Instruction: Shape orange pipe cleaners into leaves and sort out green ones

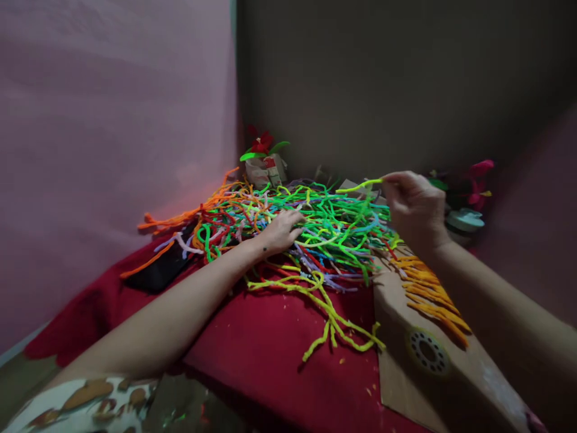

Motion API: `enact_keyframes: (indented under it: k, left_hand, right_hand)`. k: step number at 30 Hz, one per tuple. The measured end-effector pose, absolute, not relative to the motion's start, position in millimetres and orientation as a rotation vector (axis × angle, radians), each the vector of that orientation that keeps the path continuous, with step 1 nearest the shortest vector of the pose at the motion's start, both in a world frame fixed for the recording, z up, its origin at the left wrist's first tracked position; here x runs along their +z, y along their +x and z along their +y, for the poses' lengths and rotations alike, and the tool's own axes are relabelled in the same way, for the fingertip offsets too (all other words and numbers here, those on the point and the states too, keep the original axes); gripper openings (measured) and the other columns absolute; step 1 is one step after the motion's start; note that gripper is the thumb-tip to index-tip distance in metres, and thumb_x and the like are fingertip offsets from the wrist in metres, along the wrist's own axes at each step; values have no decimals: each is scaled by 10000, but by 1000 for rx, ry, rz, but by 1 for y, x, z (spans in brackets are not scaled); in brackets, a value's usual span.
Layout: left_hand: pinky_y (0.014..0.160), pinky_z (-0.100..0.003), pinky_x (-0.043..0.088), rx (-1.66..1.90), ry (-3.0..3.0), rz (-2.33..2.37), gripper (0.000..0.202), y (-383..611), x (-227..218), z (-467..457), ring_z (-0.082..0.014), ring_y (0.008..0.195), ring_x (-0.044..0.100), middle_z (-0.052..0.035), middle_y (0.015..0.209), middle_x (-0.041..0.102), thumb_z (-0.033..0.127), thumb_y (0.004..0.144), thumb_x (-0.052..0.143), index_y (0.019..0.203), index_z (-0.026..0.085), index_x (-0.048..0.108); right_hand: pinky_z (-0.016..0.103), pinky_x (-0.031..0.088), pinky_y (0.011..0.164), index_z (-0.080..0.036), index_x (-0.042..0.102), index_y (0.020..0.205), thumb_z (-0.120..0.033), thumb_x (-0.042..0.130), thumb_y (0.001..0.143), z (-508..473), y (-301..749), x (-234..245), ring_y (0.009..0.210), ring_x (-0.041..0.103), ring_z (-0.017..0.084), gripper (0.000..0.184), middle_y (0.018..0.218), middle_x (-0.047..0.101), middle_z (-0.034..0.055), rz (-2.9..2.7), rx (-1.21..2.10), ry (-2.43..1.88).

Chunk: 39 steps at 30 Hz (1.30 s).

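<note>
A yellow-green pipe cleaner (360, 186), just right of the frame's centre, extends leftward and slightly downward from the right hand (415, 207). The thumb and forefinger pinch its right end and the other fingers curl loosely. The wrist is raised, and the forearm runs back to the lower right corner.

The stem hangs just above the far edge of a pile of pipe cleaners (333, 228), a multicoloured tangle at mid-frame. The left hand (282, 231) lies palm down on the pile's left part, fingers relaxed and gripping nothing. Its forearm stretches to the lower left.

The pile rests on a red cloth (270, 355). A cardboard sheet (406, 385) at lower right carries a row of orange pipe cleaners (430, 294). A black flat object (160, 270) lies at the pile's left edge. A red flower (261, 144) stands behind the pile, and a pink flower (478, 180) stands at right.
</note>
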<state>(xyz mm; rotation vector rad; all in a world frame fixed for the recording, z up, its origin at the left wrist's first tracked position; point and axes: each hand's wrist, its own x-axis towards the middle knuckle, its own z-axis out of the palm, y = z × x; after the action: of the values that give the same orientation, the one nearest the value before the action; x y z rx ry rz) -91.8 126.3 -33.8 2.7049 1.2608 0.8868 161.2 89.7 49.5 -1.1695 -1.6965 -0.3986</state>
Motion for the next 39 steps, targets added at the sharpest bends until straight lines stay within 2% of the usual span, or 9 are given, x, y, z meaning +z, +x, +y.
enact_keyframes:
  k: [5, 11, 16, 19, 22, 26, 29, 33, 39]
  left_hand:
    - [901, -359, 428, 1161, 2462, 1197, 456, -92, -25, 118, -201, 1045, 529, -107, 1110, 564, 187, 732, 603, 1156, 140, 443]
    - [870, -352, 436, 1320, 2350, 1023, 540, -84, -19, 105, -184, 963, 559, -95, 1014, 588, 243, 730, 632, 1209, 139, 406]
    - [867, -362, 401, 1145, 2522, 929, 219, -81, -6, 87, -162, 859, 562, -50, 879, 642, 273, 837, 497, 995, 166, 604]
    - [769, -280, 446, 1013, 2339, 814, 244, -78, 1, 77, -135, 811, 579, -38, 904, 639, 289, 810, 533, 1008, 172, 612]
    - [693, -237, 457, 997, 2132, 797, 225, -78, 7, 71, -111, 702, 589, -11, 764, 645, 305, 809, 526, 941, 161, 638]
    - [597, -206, 435, 1274, 1873, 973, 250, -92, 14, 84, -84, 540, 541, 5, 569, 601, 311, 821, 506, 732, 129, 652]
    - [501, -177, 394, 1444, 1568, 1084, 256, -111, 10, 103, -58, 437, 475, 15, 494, 555, 312, 804, 534, 675, 111, 626]
    - [402, -163, 339, 1454, 1294, 1119, 246, -129, -4, 123, -51, 379, 447, 14, 468, 529, 294, 771, 576, 624, 98, 581]
    - [353, -151, 335, 1404, 1175, 1201, 256, -127, -11, 125, -48, 347, 445, -4, 472, 545, 281, 747, 614, 591, 87, 552]
  right_hand:
    - [224, 277, 476, -131, 665, 761, -272, 512, 760, 90, 131, 15, 437, 326, 83, 207, 469, 425, -41, -1759, 3, -1299]
    - [220, 267, 462, -132, 642, 733, -306, 504, 753, 71, 121, 13, 473, 356, 95, 223, 512, 478, -20, -1870, 317, -1308]
    - [216, 249, 465, -147, 635, 732, -317, 490, 779, 56, 115, 12, 471, 339, 91, 229, 495, 460, -28, -1978, 321, -1300]
    - [216, 257, 471, -150, 637, 743, -320, 491, 781, 54, 110, 11, 477, 347, 96, 228, 502, 461, -25, -1979, 322, -1308]
    - [213, 258, 472, -159, 631, 744, -318, 486, 790, 54, 107, 9, 480, 347, 97, 221, 509, 454, -28, -2030, 307, -1292]
    - [205, 254, 465, -160, 605, 699, -355, 461, 817, 59, 116, 1, 470, 344, 90, 270, 498, 442, -35, -2091, 230, -1287]
    - [205, 310, 499, -166, 639, 799, -373, 418, 845, 69, 133, -12, 495, 438, 104, 306, 563, 543, -6, -2107, 104, -1322]
    - [226, 355, 574, -195, 668, 843, -340, 416, 841, 81, 151, -28, 613, 573, 146, 291, 707, 657, 41, -2139, -36, -1403]
    - [246, 340, 556, -222, 685, 757, -330, 449, 815, 83, 148, -33, 612, 594, 180, 266, 660, 671, 54, -2176, -104, -1502]
